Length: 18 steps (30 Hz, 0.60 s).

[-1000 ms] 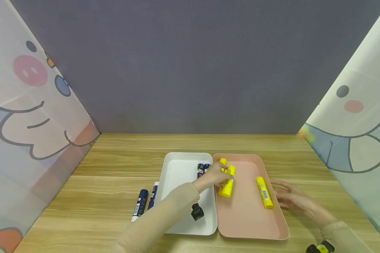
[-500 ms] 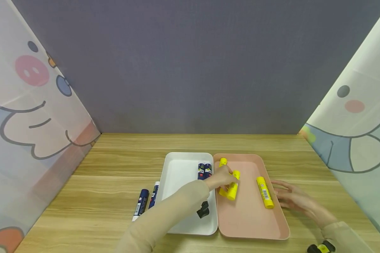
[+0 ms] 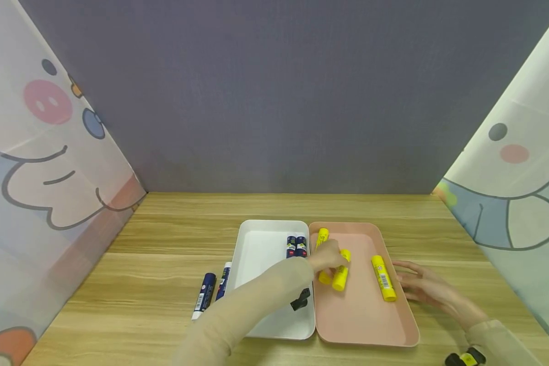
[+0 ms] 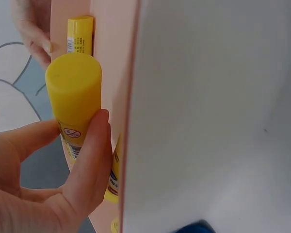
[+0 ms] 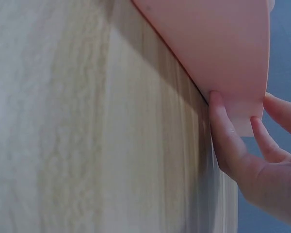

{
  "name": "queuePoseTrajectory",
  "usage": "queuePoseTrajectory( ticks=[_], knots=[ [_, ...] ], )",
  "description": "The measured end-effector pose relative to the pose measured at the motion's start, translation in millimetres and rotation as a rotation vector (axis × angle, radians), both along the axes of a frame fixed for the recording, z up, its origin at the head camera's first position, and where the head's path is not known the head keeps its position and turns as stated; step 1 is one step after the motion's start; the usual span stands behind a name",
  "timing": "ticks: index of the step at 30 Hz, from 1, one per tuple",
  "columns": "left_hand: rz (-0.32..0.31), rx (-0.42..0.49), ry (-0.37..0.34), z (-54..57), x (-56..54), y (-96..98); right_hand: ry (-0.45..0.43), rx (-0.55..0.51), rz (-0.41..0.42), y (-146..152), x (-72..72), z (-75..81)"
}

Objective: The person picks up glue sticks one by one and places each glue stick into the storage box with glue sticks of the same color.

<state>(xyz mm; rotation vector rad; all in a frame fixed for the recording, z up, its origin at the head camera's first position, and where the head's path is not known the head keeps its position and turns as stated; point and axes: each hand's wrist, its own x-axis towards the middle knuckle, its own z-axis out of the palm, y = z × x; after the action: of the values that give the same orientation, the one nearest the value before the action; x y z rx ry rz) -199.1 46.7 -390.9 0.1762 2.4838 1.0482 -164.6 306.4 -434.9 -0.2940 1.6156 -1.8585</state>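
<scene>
My left hand [image 3: 328, 255] reaches over the pink tray [image 3: 361, 325] and pinches a yellow glue stick [image 3: 341, 273] between thumb and fingers. The left wrist view shows its rounded end pointing up toward the camera. Beside it, a second yellow glue stick [image 3: 322, 237] lies along the tray's left wall, partly hidden by the hand. A third yellow glue stick [image 3: 384, 278] lies by the right wall. My right hand [image 3: 423, 285] touches the tray's right side from outside; in the right wrist view its fingertips [image 5: 217, 99] rest against the outer wall and the rim.
A white tray [image 3: 262, 249] stands against the pink tray's left side, with two navy glue sticks [image 3: 296, 246] inside, under the left forearm. Two more navy glue sticks [image 3: 205, 292] lie on the wooden table [image 3: 164, 244] left of it. A grey panel [image 3: 283, 101] rises behind.
My left hand has moved right and slightly toward me with the glue stick, away from the one at the left wall. The right hand stays at the tray's side.
</scene>
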Motion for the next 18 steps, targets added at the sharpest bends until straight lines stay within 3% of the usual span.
queuePoseTrajectory(
  ticks=[18],
  knots=[
    [-0.059,-0.144,0.019,-0.9,4.8,13.9,0.001,-0.004,0.005,-0.1,-1.0,0.7]
  ],
)
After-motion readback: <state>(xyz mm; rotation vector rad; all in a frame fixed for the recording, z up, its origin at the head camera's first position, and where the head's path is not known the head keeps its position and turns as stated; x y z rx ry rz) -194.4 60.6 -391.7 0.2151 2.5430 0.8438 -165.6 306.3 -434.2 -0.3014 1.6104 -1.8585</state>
